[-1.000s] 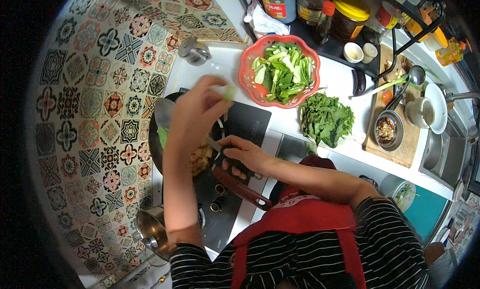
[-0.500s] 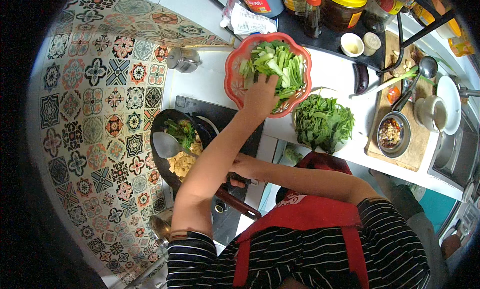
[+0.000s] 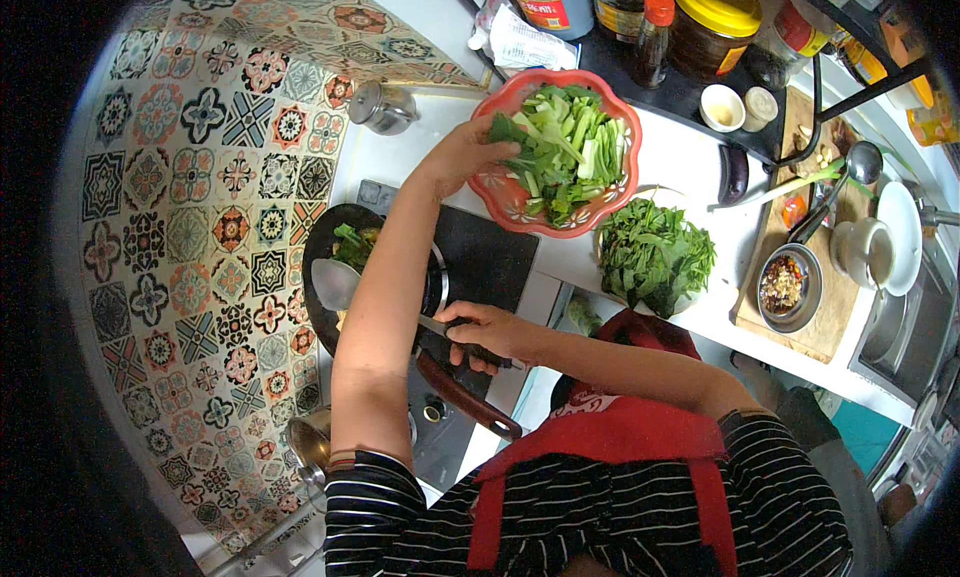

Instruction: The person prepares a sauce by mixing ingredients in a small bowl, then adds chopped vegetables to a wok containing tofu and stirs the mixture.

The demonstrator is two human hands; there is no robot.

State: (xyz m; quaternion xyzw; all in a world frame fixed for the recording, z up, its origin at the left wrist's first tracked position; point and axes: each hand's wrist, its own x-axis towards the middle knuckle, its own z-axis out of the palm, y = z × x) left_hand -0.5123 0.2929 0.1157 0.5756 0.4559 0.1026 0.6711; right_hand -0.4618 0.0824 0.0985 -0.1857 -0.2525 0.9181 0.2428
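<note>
My left hand (image 3: 466, 157) is closed on a bunch of chopped leafy greens (image 3: 508, 135) at the left rim of a scalloped red basket (image 3: 487, 202). More cut leaves and pale stalks (image 3: 575, 137) lie inside the basket. Fingers of my right hand (image 3: 488, 337) wrap the black handle of a metal cooking spoon, whose bowl (image 3: 335, 283) rests over the dark wok (image 3: 322, 239). Some greens (image 3: 353, 245) show in the wok; my left forearm hides most of its contents. A brown wok handle (image 3: 468, 399) points toward me, below my right hand.
A heap of leafy greens (image 3: 655, 257) sits right of the basket. Farther right, a cutting board (image 3: 830, 327) bears a metal bowl of chopped seasonings (image 3: 783, 282) and a ladle (image 3: 862, 164). Bottles and jars (image 3: 655, 37) line the back. A glass jar (image 3: 383, 107) stands near the tiled wall.
My left hand has moved left from the middle of the basket to its left rim, now with greens in its fingers. My right hand stays on the spoon handle.
</note>
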